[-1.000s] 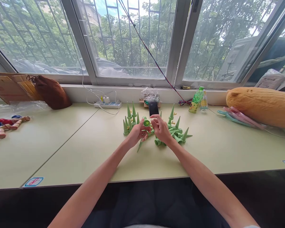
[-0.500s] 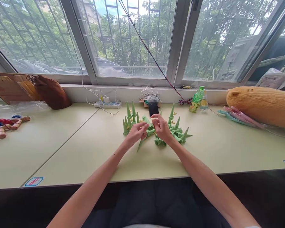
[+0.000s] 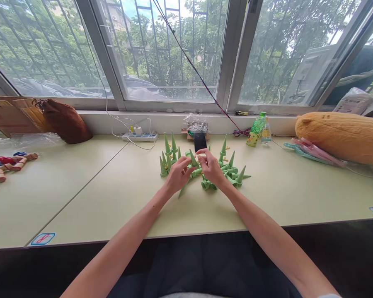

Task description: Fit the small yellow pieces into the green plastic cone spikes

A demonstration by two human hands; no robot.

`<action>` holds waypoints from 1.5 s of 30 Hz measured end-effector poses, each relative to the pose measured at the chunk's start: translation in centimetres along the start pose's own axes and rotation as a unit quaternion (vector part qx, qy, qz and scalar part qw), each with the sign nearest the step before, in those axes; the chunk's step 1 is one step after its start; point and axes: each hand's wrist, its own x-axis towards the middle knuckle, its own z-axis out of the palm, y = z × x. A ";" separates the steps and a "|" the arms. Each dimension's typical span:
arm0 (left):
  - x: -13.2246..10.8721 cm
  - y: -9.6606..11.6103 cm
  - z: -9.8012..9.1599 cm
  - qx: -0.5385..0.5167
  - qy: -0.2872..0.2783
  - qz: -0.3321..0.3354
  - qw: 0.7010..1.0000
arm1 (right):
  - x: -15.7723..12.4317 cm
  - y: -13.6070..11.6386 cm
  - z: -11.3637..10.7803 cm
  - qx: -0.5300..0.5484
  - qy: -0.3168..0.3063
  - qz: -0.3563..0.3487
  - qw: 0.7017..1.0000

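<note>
Above the pile, my left hand (image 3: pixel 178 174) is closed around the base of a green plastic spike (image 3: pixel 193 159), whose point faces up. My right hand (image 3: pixel 210 169) is just right of the spike, thumb and fingers pinched together; anything between them is too small to make out. To the left, several green spikes (image 3: pixel 163 167) stand upright, some with small yellow valves. Around and below my right hand lie more green tubes (image 3: pixel 206 185) and spikes (image 3: pixel 240 176), partly hidden by the hand.
Behind the pile, a black phone (image 3: pixel 200 141) leans against a small box. A power strip (image 3: pixel 139 136), a green bottle (image 3: pixel 256 129) and a tan plush (image 3: pixel 342 134) line the back of the table (image 3: pixel 112 207). Wooden toys (image 3: pixel 10 163) and a brown bag (image 3: pixel 65 122) are at left.
The green spike now shows point-up in my left hand, where a tilted green tube appeared between my hands before. My left fingers have closed around its base; my right hand has hardly moved.
</note>
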 end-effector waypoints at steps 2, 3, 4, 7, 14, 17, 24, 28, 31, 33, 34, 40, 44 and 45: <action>0.0 0.0 -0.2 0.039 0.010 0.022 0.999 | 0.0 0.0 0.1 0.001 -0.001 0.002 1.000; 0.0 0.0 -0.2 0.056 0.015 0.031 0.998 | 0.0 0.1 0.2 0.002 -0.001 0.004 1.000; 0.0 -0.1 -0.2 0.070 0.018 0.037 0.997 | 0.0 0.1 0.2 0.003 -0.001 0.006 1.000; 0.1 -0.2 -0.1 0.091 0.026 0.029 0.995 | 0.0 0.2 0.4 -0.003 0.006 0.007 1.000; 0.6 0.4 0.4 0.035 0.068 -0.093 0.993 | 0.2 0.4 0.1 -0.029 0.055 -0.016 0.998; 0.7 1.0 0.1 -0.036 0.039 -0.193 0.980 | 0.2 0.6 0.0 -0.043 0.058 -0.036 0.997; 1.0 1.4 -0.2 -0.278 -0.076 -0.348 0.892 | -0.2 0.7 0.4 -0.076 -0.014 -0.085 0.993; 0.8 1.0 -0.2 -0.314 -0.078 -0.346 0.881 | -0.2 0.6 0.4 -0.076 -0.012 -0.071 0.994; 0.6 1.0 -0.2 -0.325 -0.077 -0.331 0.883 | -0.2 0.6 0.4 -0.066 -0.010 -0.062 0.996; 0.6 1.1 -0.2 -0.320 -0.072 -0.318 0.889 | -0.3 0.6 0.5 -0.053 -0.007 -0.053 0.997; 0.5 1.2 -0.2 -0.313 -0.067 -0.312 0.895 | -0.3 0.5 0.5 -0.043 -0.006 -0.048 0.998; 0.4 1.3 -0.1 -0.230 -0.043 -0.244 0.941 | -0.4 -0.2 0.8 0.013 0.016 -0.021 1.000; 0.3 1.3 0.0 -0.178 -0.001 -0.205 0.962 | -0.4 -0.1 0.9 0.032 0.019 0.003 0.999; 0.2 1.3 0.0 -0.167 0.005 -0.197 0.966 | -0.4 0.0 0.9 0.042 0.018 0.009 0.999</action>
